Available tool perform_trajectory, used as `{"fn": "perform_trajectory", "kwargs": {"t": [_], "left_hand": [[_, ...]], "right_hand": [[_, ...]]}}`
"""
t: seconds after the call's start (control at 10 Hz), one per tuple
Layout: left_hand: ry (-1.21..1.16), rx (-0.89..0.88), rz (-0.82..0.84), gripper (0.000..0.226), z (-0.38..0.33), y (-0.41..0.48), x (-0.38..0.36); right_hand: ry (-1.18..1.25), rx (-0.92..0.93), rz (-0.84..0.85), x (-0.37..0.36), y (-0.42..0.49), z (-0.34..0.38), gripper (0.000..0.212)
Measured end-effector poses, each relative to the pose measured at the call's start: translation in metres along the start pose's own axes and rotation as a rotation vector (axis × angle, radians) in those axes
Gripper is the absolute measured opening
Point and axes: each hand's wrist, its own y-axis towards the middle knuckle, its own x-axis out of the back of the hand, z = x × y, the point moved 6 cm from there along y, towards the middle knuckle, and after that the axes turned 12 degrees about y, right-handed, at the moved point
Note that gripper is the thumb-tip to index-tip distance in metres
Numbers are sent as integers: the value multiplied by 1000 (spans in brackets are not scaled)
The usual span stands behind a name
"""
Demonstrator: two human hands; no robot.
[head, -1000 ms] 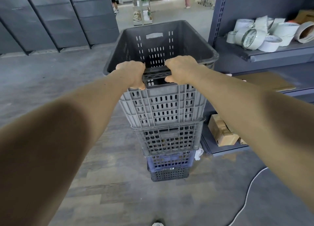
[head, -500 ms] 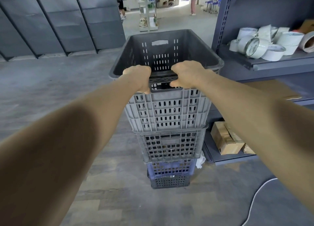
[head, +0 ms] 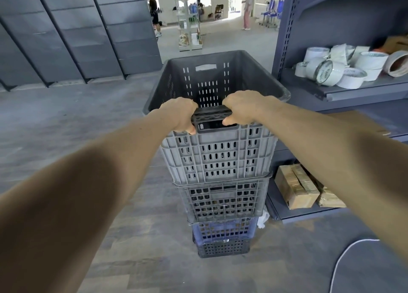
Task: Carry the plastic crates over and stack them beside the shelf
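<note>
A grey plastic crate (head: pixel 217 158) tops a stack just left of the grey metal shelf (head: pixel 284 39). Under it sit a darker grey crate (head: pixel 223 201), a blue crate (head: pixel 223 230) and a small black crate (head: pixel 223 248) on the floor. My left hand (head: pixel 180 115) and my right hand (head: pixel 239 108) both grip the near rim of the top crate, on either side of its handle slot. The top crate is empty inside.
Rolls of white tape (head: pixel 337 70) lie on the shelf board, cardboard boxes (head: pixel 295 185) on its bottom level. A white cable (head: pixel 344 261) curves over the floor at right. Grey panels (head: pixel 72 34) lean against the left wall. People stand far down the hall.
The view has lifted and pulled back a little, so the stack sits lower in frame. Both hands keep their grip on the top crate's rim; the crate stays on the stack.
</note>
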Motion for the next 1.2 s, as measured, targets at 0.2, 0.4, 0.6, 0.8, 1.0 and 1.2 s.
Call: {"fn": "perform_trajectory", "kwargs": {"t": [0.2,0.4,0.6,0.8,1.0,1.2], "left_hand": [[54,-33,-23,40,0,-1,0],[158,32,-8,39,-2,-1,1],[122,136,26,37,-5,-5,1],[89,183,43,29,-4,-11,-1],[60,215,8,31,-4,-13,-5],[-12,138,-146,57,-12,-34,9]], "right_hand": [[-43,-9,-27,-1,-1,-1,42],[-13,-11,-90,0,-6,2,25],[23,20,-136,0,-12,10,16],[27,5,-84,-4,-12,14,15],[-14,-23,-86,-5,-15,15,23],[2,66,-233,6,-29,17,51]]}}
